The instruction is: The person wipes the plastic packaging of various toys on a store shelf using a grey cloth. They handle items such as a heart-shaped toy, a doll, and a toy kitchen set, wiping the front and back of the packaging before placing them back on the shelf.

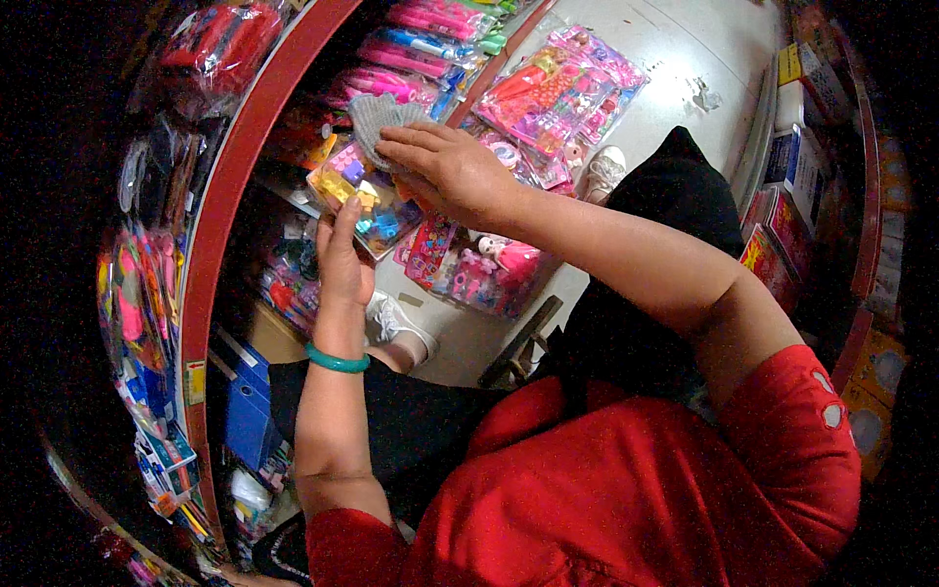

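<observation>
My left hand (343, 253) grips a clear plastic box (381, 233) by its near left side, the thumb lying over its top. Colourful toy blocks (337, 187) in yellow, purple and blue show through the lid. My right hand (451, 172) reaches across from the right and is closed on a grey cloth (378, 121), which lies over the box's far corner. The right fingers hide part of the box. A green bangle (336, 359) circles my left wrist.
Packaged doll sets (539, 95) and another toy pack (491, 275) lie on the tiled floor (704, 51). Shelves with a red edge (220, 183) stand left, holding bagged pens (411, 59) and a blue file box (253, 403). Books (781, 227) fill the right shelf.
</observation>
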{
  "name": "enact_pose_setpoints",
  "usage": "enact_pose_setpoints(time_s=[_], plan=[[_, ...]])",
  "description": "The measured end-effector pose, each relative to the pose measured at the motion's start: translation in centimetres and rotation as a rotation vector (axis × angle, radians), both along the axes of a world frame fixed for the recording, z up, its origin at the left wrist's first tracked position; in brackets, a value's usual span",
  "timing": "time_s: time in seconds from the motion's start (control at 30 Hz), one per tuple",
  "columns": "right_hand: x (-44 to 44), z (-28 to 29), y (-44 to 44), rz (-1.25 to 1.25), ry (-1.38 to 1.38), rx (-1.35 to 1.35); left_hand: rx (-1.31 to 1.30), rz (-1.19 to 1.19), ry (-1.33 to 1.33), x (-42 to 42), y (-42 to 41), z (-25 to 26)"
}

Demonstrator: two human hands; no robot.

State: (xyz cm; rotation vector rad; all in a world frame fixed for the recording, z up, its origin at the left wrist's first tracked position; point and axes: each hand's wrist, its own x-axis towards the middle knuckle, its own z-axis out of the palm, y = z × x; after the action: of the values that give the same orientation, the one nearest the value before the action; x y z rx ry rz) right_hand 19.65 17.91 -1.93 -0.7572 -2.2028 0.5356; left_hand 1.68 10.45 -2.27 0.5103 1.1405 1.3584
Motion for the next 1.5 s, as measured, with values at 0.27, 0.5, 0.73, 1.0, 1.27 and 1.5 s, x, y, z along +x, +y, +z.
enact_pose_setpoints(time_s=[0.27, 0.5, 0.73, 1.0, 1.27, 1.5], plan=[[0.0, 0.1, 0.7, 0.044, 0.118, -0.055, 0.035, -0.14, 0.214, 0.5, -0.1, -0.4], [-0.4, 0.1, 0.2, 0.174, 0.098, -0.011, -0.01, -0.254, 0.275, 0.7, -0.8, -1.0], [0.8, -0.2, 2.1, 0.014, 0.062, -0.22, 0.028, -0.17, 0.155, 0.0, -0.3, 0.5], [1.1, -0.2, 1.5, -0.151, 0.215, -0.547, -0.032, -0.075, 0.021, -0.6, -0.3, -0.2], [0.9, -1.6, 0.8, -0.012, 0.129, -0.72, -0.015, 0.094, -0.109, -2.2, 0.2, -0.6], [0.6, -2.8, 1.2, -0.085, 0.383, -0.957, 0.118, 0.132, 0.048, -1.1, 0.3, -0.3]])
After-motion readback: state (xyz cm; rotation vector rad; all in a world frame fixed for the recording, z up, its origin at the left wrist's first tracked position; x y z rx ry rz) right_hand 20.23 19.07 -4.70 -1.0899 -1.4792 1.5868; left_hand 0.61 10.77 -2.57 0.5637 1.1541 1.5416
